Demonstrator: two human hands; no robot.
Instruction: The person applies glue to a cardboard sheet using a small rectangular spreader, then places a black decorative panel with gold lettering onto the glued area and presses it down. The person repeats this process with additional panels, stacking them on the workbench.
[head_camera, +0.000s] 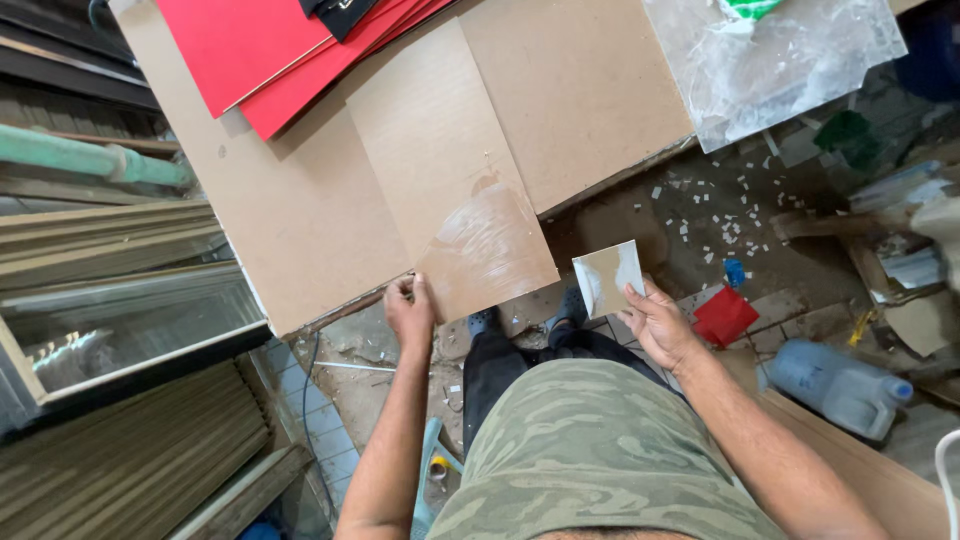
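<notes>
Camouflage cloth fills the near edge at six o'clock, and from it both forearms are stretched toward twelve. The left hand is closed in a pinch on the near corner of a long tan rectangular fibreboard strip, whose near end is smeared with a glossy wet patch. The strip's long axis is seen running from the hand away toward twelve o'clock, slightly tilted, so the whole board lies beyond the grip. At three o'clock from that hand, well apart, the right hand is closed around the lower corner of a small square tan card with white smears, held up over the littered floor. The strip rests on a broad brown board worktop; red sheets are stacked at eleven o'clock, crumpled clear plastic at one.
</notes>
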